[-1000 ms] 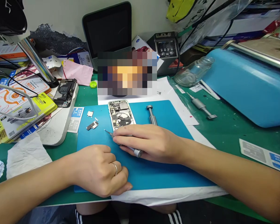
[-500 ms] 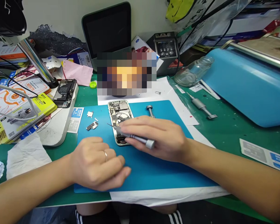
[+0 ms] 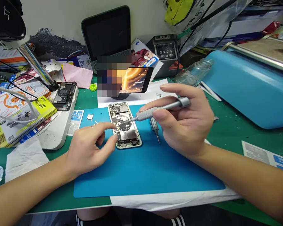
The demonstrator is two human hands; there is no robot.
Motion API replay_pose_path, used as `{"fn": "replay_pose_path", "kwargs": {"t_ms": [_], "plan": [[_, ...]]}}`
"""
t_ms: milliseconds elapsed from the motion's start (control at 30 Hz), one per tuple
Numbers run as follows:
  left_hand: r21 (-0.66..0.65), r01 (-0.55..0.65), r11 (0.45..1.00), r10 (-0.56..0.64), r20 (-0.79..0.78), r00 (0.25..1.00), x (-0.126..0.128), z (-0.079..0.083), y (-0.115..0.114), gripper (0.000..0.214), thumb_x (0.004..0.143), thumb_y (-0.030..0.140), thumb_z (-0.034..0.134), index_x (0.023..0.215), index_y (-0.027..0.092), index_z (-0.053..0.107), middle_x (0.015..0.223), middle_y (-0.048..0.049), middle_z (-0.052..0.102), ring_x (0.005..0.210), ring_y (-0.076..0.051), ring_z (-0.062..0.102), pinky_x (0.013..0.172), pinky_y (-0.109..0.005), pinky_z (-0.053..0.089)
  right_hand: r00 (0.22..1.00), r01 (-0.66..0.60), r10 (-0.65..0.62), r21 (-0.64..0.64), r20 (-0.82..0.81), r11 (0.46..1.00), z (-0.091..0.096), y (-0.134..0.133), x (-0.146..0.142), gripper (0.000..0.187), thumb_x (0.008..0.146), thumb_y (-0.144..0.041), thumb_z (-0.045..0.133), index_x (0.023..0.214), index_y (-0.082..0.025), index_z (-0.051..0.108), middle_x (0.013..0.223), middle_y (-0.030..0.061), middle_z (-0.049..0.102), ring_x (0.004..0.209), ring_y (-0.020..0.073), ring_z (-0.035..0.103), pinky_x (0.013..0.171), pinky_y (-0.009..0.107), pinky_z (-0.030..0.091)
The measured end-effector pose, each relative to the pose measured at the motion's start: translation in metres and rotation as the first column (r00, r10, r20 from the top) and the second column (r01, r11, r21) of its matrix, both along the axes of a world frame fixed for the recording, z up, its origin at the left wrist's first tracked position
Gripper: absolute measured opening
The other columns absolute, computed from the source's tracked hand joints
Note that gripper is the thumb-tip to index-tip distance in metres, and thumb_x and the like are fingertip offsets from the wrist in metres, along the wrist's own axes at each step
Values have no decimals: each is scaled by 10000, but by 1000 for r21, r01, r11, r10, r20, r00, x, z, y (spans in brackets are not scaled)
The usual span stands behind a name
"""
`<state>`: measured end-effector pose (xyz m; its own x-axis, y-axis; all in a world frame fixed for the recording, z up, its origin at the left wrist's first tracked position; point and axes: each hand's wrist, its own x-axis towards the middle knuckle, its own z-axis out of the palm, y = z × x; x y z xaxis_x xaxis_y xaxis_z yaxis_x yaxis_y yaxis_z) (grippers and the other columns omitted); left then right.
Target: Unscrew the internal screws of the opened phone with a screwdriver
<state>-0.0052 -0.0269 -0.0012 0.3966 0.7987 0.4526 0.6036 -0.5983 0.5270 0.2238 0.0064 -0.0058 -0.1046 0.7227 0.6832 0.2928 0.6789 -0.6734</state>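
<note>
An opened phone (image 3: 129,136) with its inner parts bare lies on a blue mat (image 3: 141,175). My right hand (image 3: 188,122) grips a grey screwdriver (image 3: 151,113), slanted so that its tip is over the phone's middle. At the phone's left edge is my left hand (image 3: 89,147), thumb and index finger apart and their tips at the frame; whether they press on it I cannot tell. A second screwdriver (image 3: 154,127) lies on the mat right of the phone. A small metal part (image 3: 90,117) rests left of the phone.
Behind the mat stands a lit phone screen (image 3: 138,80), partly blurred out. Another opened phone (image 3: 64,95) lies on a white stand (image 3: 58,135) at left, beside a yellow battery box (image 3: 42,110). A glass jar (image 3: 193,72) lies on its side at back right.
My left hand has gone from a loose fist to thumb and index finger apart at the phone's edge. The right hand has risen rightward, tilting the screwdriver's handle end up.
</note>
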Motion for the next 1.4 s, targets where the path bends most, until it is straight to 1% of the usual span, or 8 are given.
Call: {"fn": "replay_pose_path", "kwargs": {"t_ms": [167,267,400,567,767,1000,1267,1400], "plan": [[19,27,999,-26,-39,999,0,-3,0,244,966,257,626,1160,128,699,569,79,527,493,-70,491,519,-197,383,997,-60,63,59,-51,996,-3,-1,-1,318,968,-331,627,1273,-282,555,828,13,749,715,210,767,612,338,629],[66,50,997,-45,-64,997,-1,-6,0,267,980,274,626,1182,120,705,563,71,545,497,-76,513,523,-207,385,989,-114,116,30,-92,993,-3,-2,-2,313,941,-336,669,1238,-274,590,818,10,757,696,201,767,599,319,638],[109,60,992,-51,-84,995,-2,-8,1,240,992,291,617,1137,134,726,555,60,587,480,-79,525,513,-218,376,988,-140,139,-9,-73,990,-3,-4,-3,354,950,-334,651,1290,-275,572,833,21,769,734,217,778,611,326,649],[114,71,991,-59,-109,992,-2,-6,1,206,1006,299,598,1083,173,742,548,52,608,470,-87,526,503,-226,369,991,-130,130,15,-24,991,-5,-5,-3,401,971,-347,619,1354,-263,537,833,23,769,733,200,775,641,306,649],[125,83,989,-70,-104,992,-1,-7,0,158,991,265,615,1007,191,753,563,52,632,460,-88,534,499,-232,369,990,-123,123,-14,75,992,-8,-6,0,433,1018,-349,522,1440,-291,443,892,33,765,791,197,781,697,313,660],[126,73,989,-57,-128,990,-1,-7,0,156,987,263,615,984,198,757,577,51,654,462,-87,552,499,-227,384,986,-163,162,-49,-31,985,-8,-6,0,414,982,-332,610,1385,-308,520,872,9,755,791,197,782,698,325,676],[129,76,989,-59,-127,990,-2,-4,0,157,993,250,601,977,192,747,548,57,634,449,-82,541,490,-224,378,986,-164,164,-18,-31,986,-9,-4,0,405,971,-339,630,1362,-295,535,863,18,767,780,206,784,689,340,683],[128,76,989,-62,-112,992,-2,-5,0,140,976,222,619,985,180,753,555,56,634,452,-87,538,493,-232,378,987,-156,156,-23,22,988,-7,-4,0,397,1006,-317,566,1397,-303,500,876,29,768,811,205,788,676,324,680]]}}
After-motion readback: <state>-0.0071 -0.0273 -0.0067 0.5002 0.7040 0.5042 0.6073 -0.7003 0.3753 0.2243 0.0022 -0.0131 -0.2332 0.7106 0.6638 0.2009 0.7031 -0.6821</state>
